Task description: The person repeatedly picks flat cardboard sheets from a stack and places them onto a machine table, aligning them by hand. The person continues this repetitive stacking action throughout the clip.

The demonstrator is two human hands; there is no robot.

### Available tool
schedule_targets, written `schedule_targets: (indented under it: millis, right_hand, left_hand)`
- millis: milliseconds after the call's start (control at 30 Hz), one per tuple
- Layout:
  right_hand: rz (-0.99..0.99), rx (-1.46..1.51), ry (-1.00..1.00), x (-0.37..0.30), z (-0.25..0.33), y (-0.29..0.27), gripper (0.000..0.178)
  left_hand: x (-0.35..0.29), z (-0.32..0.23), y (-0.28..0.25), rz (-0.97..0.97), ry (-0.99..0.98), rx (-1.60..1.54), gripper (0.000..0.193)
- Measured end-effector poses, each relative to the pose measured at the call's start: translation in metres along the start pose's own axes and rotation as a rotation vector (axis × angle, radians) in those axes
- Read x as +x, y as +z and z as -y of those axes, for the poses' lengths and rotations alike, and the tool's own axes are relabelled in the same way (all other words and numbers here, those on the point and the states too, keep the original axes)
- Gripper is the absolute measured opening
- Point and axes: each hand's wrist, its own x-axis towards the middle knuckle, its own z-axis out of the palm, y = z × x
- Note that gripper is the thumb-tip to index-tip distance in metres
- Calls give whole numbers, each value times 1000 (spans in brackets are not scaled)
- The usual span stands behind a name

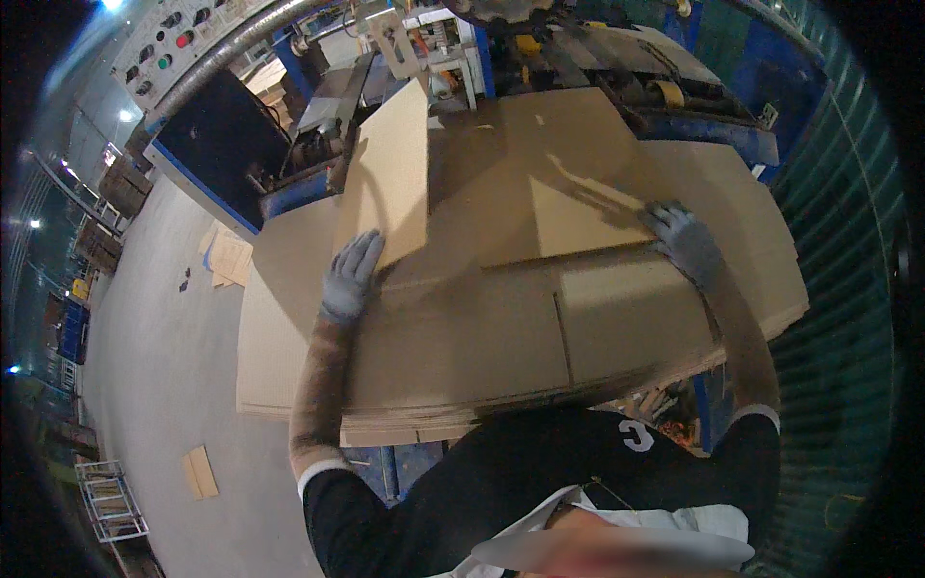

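A brown cardboard sheet (pixel 578 217) lies on top of a stack of flat cardboard (pixel 453 347), its far part reaching toward the machine. On its left a pale flap (pixel 390 178) stands tilted up, and shadows cross the middle. My left hand (pixel 350 276), in a grey glove, holds the near left edge of that flap, its fingers close together and the thumb hidden. At the right edge of the sheet, my gloved right hand (pixel 684 244) has its fingers closed on the border. A slot (pixel 563 337) cuts into the stack's top layer between my forearms.
Beyond the stack stands a blue machine (pixel 699 135) with rollers and metal brackets. Its control panel (pixel 183 43) with buttons is at the upper left. Cardboard scraps (pixel 228 255) and another piece (pixel 200 472) lie on the grey floor. A green corrugated wall (pixel 838 385) rises at the right.
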Motion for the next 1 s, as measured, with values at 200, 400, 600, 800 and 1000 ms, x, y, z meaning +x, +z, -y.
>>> schedule_targets:
  millis: [200, 400, 600, 800, 1000]
  right_hand:
    - [-32, -152, 204, 70, -11, 35, 43]
    - [-31, -164, 485, -48, 12, -12, 39]
    - [-165, -77, 1343, -211, 6, -8, 45]
    - [-487, 74, 1322, -218, -8, 22, 53]
    - [-1197, 720, 1253, -223, -26, 33, 41]
  left_hand:
    - [73, 25, 53, 220, -270, 299, 59]
    - [-18, -20, -32, -108, -757, 101, 73]
    - [-148, -56, -110, -229, -1816, 18, 84]
    - [-142, -55, -117, -808, -1730, -297, 67]
    - [-199, -24, -115, -1163, -1568, -372, 41]
